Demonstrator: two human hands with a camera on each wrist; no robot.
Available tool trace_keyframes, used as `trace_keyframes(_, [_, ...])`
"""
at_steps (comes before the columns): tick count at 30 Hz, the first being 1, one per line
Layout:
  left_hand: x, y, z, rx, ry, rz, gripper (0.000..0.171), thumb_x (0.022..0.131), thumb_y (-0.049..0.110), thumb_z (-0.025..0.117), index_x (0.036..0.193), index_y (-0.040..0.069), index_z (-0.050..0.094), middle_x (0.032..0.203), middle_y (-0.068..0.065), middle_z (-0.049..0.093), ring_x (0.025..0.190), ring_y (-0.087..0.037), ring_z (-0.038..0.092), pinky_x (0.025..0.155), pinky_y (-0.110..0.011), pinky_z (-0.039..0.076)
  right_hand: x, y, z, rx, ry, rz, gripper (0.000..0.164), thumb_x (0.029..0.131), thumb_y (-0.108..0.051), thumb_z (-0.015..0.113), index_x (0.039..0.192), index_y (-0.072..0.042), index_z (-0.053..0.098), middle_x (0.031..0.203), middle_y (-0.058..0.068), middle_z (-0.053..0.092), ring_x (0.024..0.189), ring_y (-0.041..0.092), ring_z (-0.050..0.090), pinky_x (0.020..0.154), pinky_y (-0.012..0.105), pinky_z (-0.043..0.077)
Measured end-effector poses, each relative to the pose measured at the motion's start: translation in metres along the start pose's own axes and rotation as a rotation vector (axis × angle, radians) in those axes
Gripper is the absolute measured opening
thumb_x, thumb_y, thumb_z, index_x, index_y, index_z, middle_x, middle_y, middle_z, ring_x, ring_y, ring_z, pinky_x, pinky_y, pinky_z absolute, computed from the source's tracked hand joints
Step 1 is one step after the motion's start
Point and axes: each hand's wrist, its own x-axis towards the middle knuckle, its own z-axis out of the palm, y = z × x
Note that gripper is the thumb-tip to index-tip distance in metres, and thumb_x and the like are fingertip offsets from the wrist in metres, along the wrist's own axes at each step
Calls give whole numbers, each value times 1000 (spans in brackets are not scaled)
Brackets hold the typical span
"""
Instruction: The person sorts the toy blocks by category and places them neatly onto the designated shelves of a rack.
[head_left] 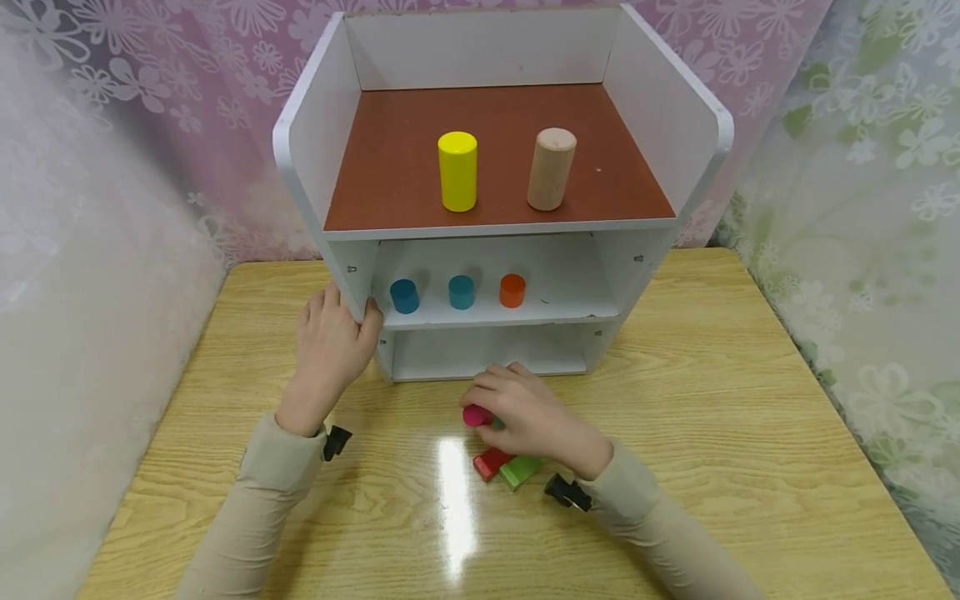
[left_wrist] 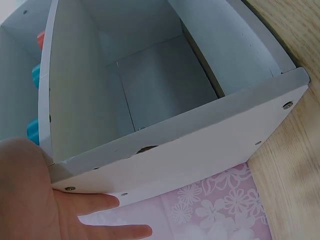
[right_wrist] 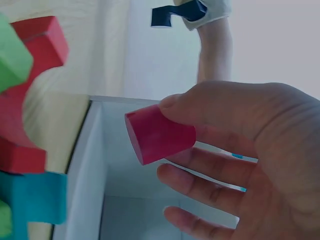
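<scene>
Your right hand (head_left: 525,412) pinches the pink cylinder (head_left: 477,416) between thumb and fingers, above the table (head_left: 712,375), just near of the white shelf unit (head_left: 322,125). The step in hand seems to be the carry between blocks and shelves; your next move likely calls for a steady pinch and clearance at the shelf edges. Beside that hand lie a green block (head_left: 521,472) and a red block (right_wrist: 45,42); only the right wrist view shows the red one's arched cut-out. Your left hand (head_left: 333,346) grips the unit's left side; the left wrist view reveals fingers along its outer face.
</scene>
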Motion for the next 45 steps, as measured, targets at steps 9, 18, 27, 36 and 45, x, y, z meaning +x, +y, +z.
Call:
trace_keyframes(9, [0, 0, 0, 2, -9, -7, 56, 101, 35, 36, 146, 3, 43, 132, -24, 51, 125, -50, 43, 106, -63, 30, -3, 2, -16, 5, 94, -19, 21, 82, -15, 72, 103, -13, 73, 96, -3, 66, 91, 17, 57, 75, 34, 48])
trace_keyframes(18, [0, 0, 1, -1, -3, -4, 55, 101, 34, 37, 146, 2, 43, 132, -24, 52, 125, -50, 44, 106, -62, 30, -3, 3, -35, -20, 163, -20, 22, 81, -14, 71, 103, -14, 74, 94, -4, 65, 90, 17, 56, 73, 33, 44])
trace_keyframes(27, [0, -1, 1, 2, -9, -7, 55, 101, 33, 37, 146, 2, 43, 132, -25, 52, 125, -50, 44, 106, -63, 30, -7, 11, -54, -4, 253, 3, 23, 82, -16, 73, 105, -11, 74, 98, -1, 67, 95, 20, 58, 81, 39, 49])
trace_keyframes(36, [0, -2, 1, 0, -14, -8, 54, 102, 34, 36, 146, 2, 43, 133, -25, 51, 125, -50, 43, 106, -63, 30, -10, 22, -76, 3, 376, 38, 22, 80, -13, 77, 102, -9, 73, 97, 1, 68, 91, 22, 60, 73, 40, 48])
trace_keyframes(45, [0, -2, 1, 5, 0, 6, 54, 102, 33, 37, 144, 1, 45, 130, -26, 52, 123, -51, 45, 105, -63, 31, -10, 40, -92, -10, 493, 116, 20, 78, -6, 74, 98, -4, 72, 92, 7, 68, 82, 26, 58, 72, 42, 47])
